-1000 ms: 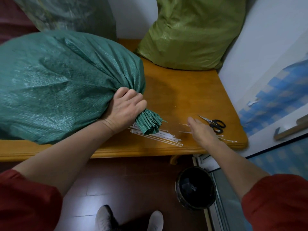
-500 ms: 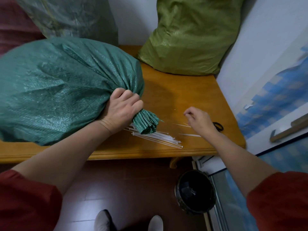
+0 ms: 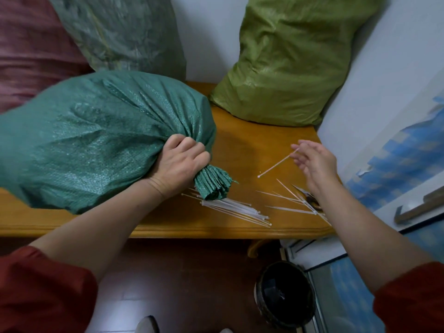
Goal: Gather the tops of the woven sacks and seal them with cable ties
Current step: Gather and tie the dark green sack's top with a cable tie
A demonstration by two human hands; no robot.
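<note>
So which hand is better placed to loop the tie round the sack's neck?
Right. The right hand pinches a cable tie; the left hand grips the green sack at its neck.

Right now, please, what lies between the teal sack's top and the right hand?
Head view: bare table, plus the cable tie the right hand pinches.

Teal sack (image 3: 96, 140): woven plastic, coarse weave, slight sheen, creased at gathered neck. Olive sack (image 3: 288, 68) & grey-green sack (image 3: 125, 32): same woven plastic, crinkly, semi-gloss. Table (image 3: 252, 145): varnished wood, smooth, glossy. Loose cable ties (image 3: 240, 210) & lifted cable tie (image 3: 276, 164): thin white plastic, smooth. Floor (image 3: 180, 272): dark boards, polished. Sleeves (image 3: 40, 292): red cloth, matt. Wall (image 3: 384, 68): painted, matt.
</note>
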